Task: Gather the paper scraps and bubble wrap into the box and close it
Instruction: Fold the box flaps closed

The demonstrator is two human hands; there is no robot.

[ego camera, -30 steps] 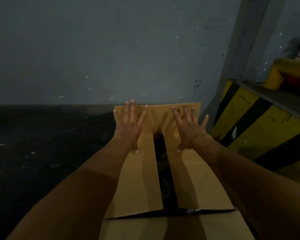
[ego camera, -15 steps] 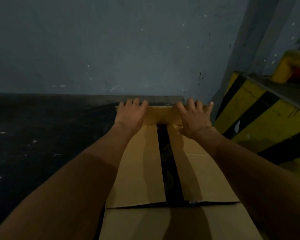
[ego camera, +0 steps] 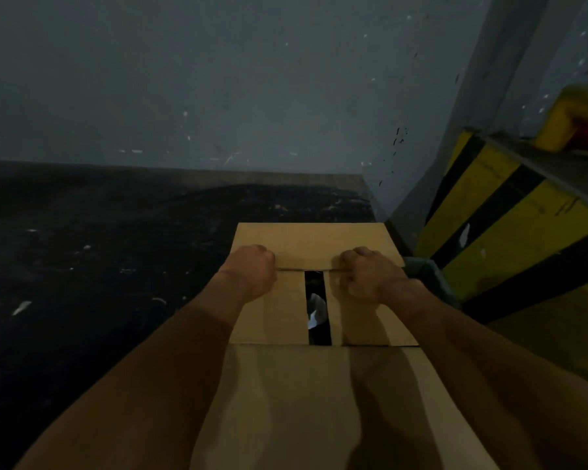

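A brown cardboard box point(ego camera: 269, 320) stands on the dark floor in front of me. Its two side flaps lie folded in, with a narrow dark gap between them where a pale scrap point(ego camera: 314, 310) shows inside. The far flap point(ego camera: 311, 240) is folded toward me over their ends. My left hand point(ego camera: 252, 271) and my right hand point(ego camera: 367, 276) each grip the near edge of that far flap with curled fingers, the fingertips hidden. The near flap point(ego camera: 319, 401) lies spread out flat toward me, under my forearms.
A grey wall point(ego camera: 218, 96) rises just behind the box. A yellow-and-black striped barrier point(ego camera: 510, 225) stands at the right, with a dark green object point(ego camera: 428, 276) between it and the box. Small pale flecks point(ego camera: 21, 307) dot the black floor at the left.
My hands went from lying flat with spread fingers on the upright far flap to curling over its edge. The far flap has come down toward me over the side flaps.
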